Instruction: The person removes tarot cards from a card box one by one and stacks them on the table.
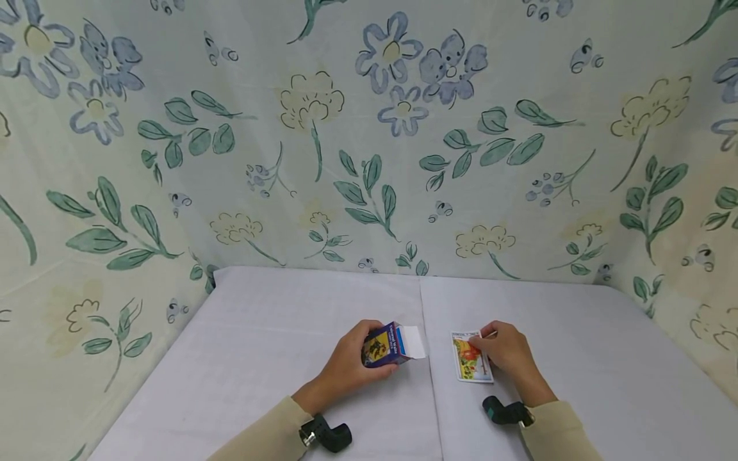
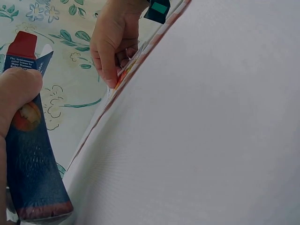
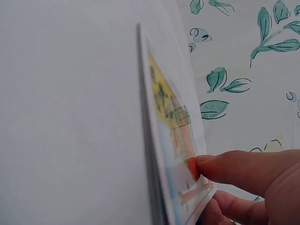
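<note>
My left hand point(image 1: 344, 363) grips a small dark-blue card box point(image 1: 380, 347) just left of the table's centre seam, thumb and fingers around its sides. The box is tilted, and its white end flap point(image 1: 413, 342) stands open toward the right. In the left wrist view, the box point(image 2: 35, 150) shows a narrow printed side and a red flap. Right of the seam, my right hand point(image 1: 508, 353) pinches the upper right corner of a white-bordered picture card point(image 1: 468, 366). The right wrist view has the thumb on the card's face point(image 3: 166, 108); whether more cards lie beneath, I cannot tell.
A white cloth point(image 1: 259, 320) covers the table, with a seam running front to back between the hands. Floral fabric point(image 1: 369, 160) hangs behind the table and along both sides. Black camera mounts point(image 1: 331, 435) sit on both wrists.
</note>
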Available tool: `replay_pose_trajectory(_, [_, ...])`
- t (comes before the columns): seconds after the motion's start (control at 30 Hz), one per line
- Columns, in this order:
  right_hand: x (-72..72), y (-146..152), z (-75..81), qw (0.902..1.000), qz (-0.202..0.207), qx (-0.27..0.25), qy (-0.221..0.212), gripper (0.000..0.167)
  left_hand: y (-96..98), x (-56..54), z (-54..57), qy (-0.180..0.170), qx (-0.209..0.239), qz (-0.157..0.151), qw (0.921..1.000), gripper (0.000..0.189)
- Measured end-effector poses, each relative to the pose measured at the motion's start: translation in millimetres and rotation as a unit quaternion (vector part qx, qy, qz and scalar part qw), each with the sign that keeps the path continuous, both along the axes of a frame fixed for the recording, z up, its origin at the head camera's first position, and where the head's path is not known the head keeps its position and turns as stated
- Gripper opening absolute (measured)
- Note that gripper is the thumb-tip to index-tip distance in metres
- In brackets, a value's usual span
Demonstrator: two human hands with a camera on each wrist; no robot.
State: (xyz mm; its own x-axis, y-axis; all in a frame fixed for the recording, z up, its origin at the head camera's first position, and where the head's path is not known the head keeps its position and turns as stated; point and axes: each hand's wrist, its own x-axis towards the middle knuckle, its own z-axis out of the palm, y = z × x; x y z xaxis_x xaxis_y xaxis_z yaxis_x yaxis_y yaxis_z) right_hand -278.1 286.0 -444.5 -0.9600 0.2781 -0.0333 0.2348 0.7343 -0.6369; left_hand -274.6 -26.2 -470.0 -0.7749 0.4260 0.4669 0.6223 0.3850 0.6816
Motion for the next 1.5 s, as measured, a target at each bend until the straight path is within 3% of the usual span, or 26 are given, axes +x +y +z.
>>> replay_pose_trajectory(1.5, [-1.6,-1.4,-1.3,0.9997,-0.007,0.024,-0.004,0.034,-0.4,-0.7,-0.7,0.008,0.002,-0.006,0.9999,0.071])
